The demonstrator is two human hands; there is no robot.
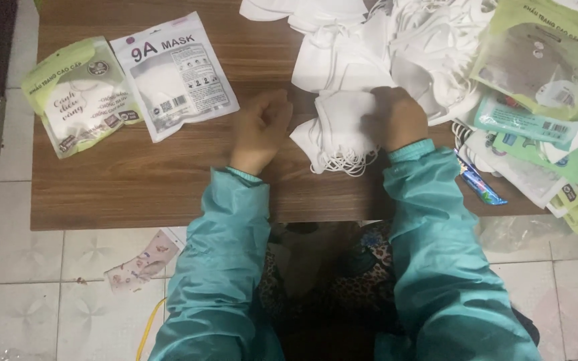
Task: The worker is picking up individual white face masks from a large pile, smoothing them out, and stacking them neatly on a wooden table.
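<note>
Right hand (396, 117) gripping white masks (342, 130), left hand (260, 127) curled on table (135, 180)

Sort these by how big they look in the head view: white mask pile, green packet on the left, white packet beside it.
1. white mask pile, largest.
2. white packet and green packet look alike; no ranking.

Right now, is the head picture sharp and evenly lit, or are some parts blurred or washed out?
Head view: soft overall, with dim, flat light and no hard shadows. The white face masks under the right hand wash out, so their folds are hard to separate. The left hand is slightly blurred. The plastic packets at right show mild glare, and the wooden table looks dull.
</note>
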